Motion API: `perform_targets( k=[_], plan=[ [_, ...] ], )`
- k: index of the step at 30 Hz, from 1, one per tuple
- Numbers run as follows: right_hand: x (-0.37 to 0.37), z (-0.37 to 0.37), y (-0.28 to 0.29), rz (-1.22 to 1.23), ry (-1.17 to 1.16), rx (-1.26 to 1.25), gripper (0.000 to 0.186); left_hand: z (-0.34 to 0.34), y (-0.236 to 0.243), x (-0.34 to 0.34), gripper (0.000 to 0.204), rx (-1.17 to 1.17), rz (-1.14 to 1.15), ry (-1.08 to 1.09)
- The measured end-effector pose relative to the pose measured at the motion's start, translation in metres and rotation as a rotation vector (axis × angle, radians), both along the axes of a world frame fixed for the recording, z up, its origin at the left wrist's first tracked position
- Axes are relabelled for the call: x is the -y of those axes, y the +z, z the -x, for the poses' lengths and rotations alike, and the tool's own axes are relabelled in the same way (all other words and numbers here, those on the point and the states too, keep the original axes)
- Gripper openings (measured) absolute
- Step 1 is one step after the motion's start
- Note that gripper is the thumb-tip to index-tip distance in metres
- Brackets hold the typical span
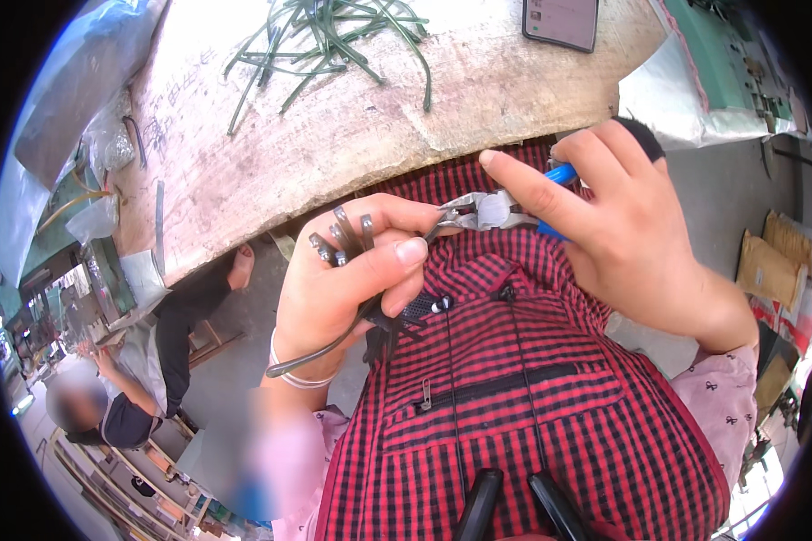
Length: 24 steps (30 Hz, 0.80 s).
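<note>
My right hand (609,194) is closed around the blue handles of a pair of pliers (493,210), its index finger stretched along the tool. Held in my left hand (356,270) is a bunch of dark strips (341,236); several ends poke up between the fingers and the rest hang below the palm. One strip, pinched between thumb and index finger, reaches the jaws of the pliers. Whether the jaws grip it or only touch it I cannot tell. Both hands are above my lap, over a red and black checked apron (532,361).
A worn wooden table (334,149) lies ahead, its edge just beyond my hands. On it are a loose pile of green strips (334,41) and a phone (561,22). At the left a person (122,397) sits near another workbench. Brown packages (774,257) stand at the right.
</note>
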State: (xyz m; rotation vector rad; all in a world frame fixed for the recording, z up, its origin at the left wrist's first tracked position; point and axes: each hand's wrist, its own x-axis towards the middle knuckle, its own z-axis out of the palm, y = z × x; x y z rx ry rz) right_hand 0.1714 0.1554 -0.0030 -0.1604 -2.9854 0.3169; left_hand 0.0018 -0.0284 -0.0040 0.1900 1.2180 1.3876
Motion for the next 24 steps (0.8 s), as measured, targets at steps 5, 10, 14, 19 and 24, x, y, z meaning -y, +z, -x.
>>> perform_targets(
  k=[5,10,14,19,24],
  plan=[
    [-0.033,0.001,-0.007,-0.080,0.294,-0.170,0.053,0.010,0.005,-0.001,0.021,0.016,0.054,-0.320],
    [-0.041,0.009,-0.012,-0.281,0.438,-0.299,0.055,0.008,0.005,-0.008,0.020,0.025,0.120,-0.404],
    [-0.043,0.015,-0.006,-0.256,0.485,-0.280,0.054,0.002,0.014,-0.010,0.024,-0.052,0.224,-0.391],
    [-0.036,0.000,-0.011,-0.110,0.390,-0.228,0.047,-0.003,0.018,-0.004,0.021,-0.177,0.238,-0.389],
    [-0.020,-0.015,-0.039,0.177,0.213,-0.283,0.046,-0.004,0.000,0.007,0.023,0.001,-0.022,-0.238]
  ],
)
